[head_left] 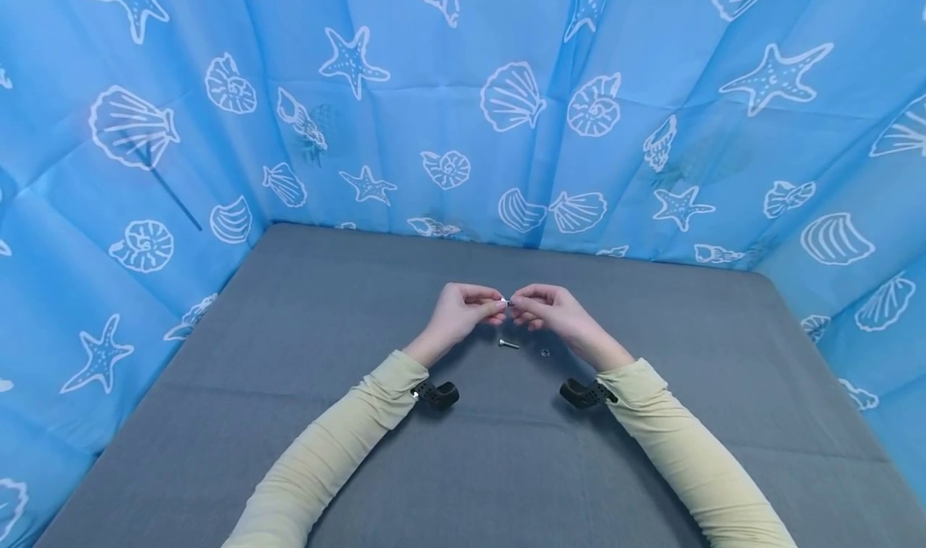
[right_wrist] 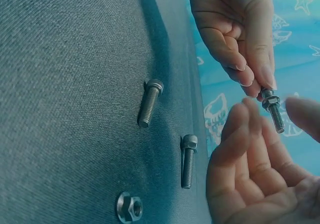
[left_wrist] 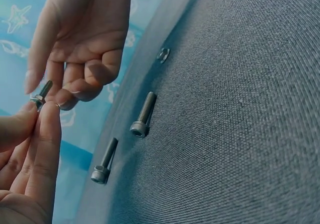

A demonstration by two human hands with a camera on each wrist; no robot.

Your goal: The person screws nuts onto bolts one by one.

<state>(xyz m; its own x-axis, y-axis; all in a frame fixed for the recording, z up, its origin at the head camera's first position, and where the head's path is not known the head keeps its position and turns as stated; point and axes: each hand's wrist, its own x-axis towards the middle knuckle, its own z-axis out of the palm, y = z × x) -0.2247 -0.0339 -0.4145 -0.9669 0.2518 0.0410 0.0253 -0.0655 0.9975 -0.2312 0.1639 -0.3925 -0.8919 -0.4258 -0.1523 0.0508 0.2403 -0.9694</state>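
Above the table my left hand [head_left: 466,311] pinches a socket-head bolt [right_wrist: 276,116] by its head end, between thumb and fingers. A hex nut [right_wrist: 271,102] sits on that bolt's thread close to the head, and the threaded end points toward the right hand. My right hand [head_left: 550,311] is held around the bolt's free end. Its thumb and loosely bent fingers stand apart from the thread in the right wrist view. Below the hands lie a bare bolt [left_wrist: 144,115] and another bolt [left_wrist: 105,163], which seems to carry a nut by its head.
A loose flanged nut [right_wrist: 129,207] lies on the grey cloth-covered table [head_left: 362,291], nearer the right hand. Blue curtains [head_left: 463,98] with white shell prints stand along the table's back and sides. Dark wrist-worn devices [head_left: 437,395] hang under both forearms.
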